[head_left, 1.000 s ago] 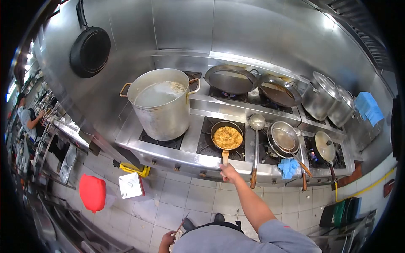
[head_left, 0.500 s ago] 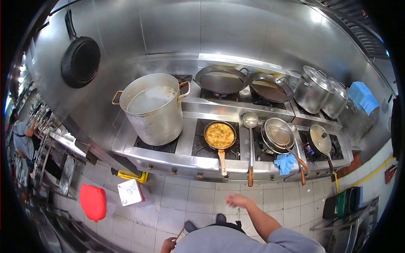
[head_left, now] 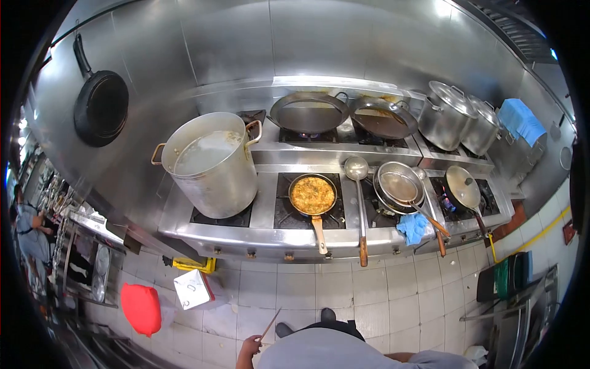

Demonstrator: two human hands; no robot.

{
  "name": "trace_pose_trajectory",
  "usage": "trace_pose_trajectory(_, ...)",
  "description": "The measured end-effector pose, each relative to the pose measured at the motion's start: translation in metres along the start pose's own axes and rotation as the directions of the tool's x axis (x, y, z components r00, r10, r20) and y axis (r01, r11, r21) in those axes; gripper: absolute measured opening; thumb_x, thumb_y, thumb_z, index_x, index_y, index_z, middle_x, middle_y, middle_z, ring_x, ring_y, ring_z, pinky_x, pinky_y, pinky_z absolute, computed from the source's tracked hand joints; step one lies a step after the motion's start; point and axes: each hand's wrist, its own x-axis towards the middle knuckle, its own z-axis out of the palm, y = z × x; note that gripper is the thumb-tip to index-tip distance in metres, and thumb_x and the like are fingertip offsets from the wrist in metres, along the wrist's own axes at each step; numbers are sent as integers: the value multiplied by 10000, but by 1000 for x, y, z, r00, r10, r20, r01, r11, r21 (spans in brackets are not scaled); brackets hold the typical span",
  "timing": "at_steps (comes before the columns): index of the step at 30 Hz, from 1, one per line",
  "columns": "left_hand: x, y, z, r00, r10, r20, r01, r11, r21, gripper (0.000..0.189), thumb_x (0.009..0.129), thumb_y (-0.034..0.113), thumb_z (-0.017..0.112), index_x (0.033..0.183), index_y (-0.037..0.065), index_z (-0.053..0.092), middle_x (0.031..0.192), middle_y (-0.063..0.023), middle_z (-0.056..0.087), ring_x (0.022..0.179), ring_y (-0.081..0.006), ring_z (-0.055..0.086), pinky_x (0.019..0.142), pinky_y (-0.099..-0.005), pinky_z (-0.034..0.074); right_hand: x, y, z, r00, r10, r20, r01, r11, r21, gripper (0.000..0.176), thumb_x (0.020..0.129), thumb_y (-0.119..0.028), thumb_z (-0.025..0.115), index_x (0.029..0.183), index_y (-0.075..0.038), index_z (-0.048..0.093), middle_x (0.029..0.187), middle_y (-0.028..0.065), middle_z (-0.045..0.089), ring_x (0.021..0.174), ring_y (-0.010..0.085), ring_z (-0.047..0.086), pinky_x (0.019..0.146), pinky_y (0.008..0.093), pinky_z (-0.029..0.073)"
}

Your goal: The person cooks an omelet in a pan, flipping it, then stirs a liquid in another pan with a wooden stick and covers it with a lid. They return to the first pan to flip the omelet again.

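My left hand (head_left: 251, 345) is low in the view, closed on the lower end of a thin brown stick (head_left: 270, 324). The stick points up and away over the floor. Only a bit of my right forearm shows at the bottom edge; the right hand itself is out of sight. Ahead on the stove, beyond both hands, a frying pan (head_left: 318, 235) rests on a burner with its wooden handle toward me. It holds a round, browned omelette-like food (head_left: 313, 194). To its right lies a long-handled ladle (head_left: 361, 212).
A large steaming stockpot (head_left: 218, 184) stands at the left. Wide pans (head_left: 309, 114) and lidded pots (head_left: 447, 117) line the back. Right of the ladle are a strainer (head_left: 401, 186), blue cloth (head_left: 412, 228) and lidded pan (head_left: 463, 186). A red object (head_left: 140, 309) sits on the floor.
My right hand has dropped back out of view from in front of the stove. My left hand has risen a little, with more of the stick showing. The view has shifted slightly.
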Motion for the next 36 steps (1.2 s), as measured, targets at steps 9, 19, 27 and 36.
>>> trace_pose_trajectory(9, -2, 19, 9, 996, 67, 67, -75, 989, 128, 343, 717, 71, 545, 1049, 152, 580, 632, -67, 598, 449, -135, 516, 372, -257, 400, 64, -11, -56, 994, 86, 62, -85, 996, -22, 352, 709, -342, 506, 895, -69, 627, 948, 143, 602, 878, 283, 574, 748, 367, 433)
trace_pose_trajectory(19, -3, -21, 17, 999, 45, 13, -45, 999, 5, 348, 700, 78, 562, 1040, 149, 584, 647, -79, 601, 458, -130, 515, 376, -268, 389, 118, -115, -166, 968, -186, -167, 235, 905, 354, 228, 815, -216, 460, 979, -79, 540, 828, 82, 604, 649, 168, 583, 517, 304, 452)
trace_pose_trajectory(27, 1, -86, 38, 999, -27, -33, 24, 997, -67, 321, 668, 168, 619, 987, 129, 613, 669, -125, 604, 558, -189, 567, 508, -311, 457, 70, -217, -282, 839, -158, -520, 535, 75, 841, 447, 881, -419, 349, 1153, -67, 394, 887, 104, 587, 651, 166, 574, 580, 300, 472)
trace_pose_trajectory(36, 2, -93, 40, 980, 165, -113, -160, 986, 51, 308, 682, 158, 615, 989, 130, 610, 650, -118, 612, 533, -209, 583, 474, -319, 460, 61, -249, -304, 790, -50, -612, 601, 267, 754, 355, 867, -207, 456, 1204, -152, 361, 693, -11, 468, 487, 65, 392, 461, 242, 424)
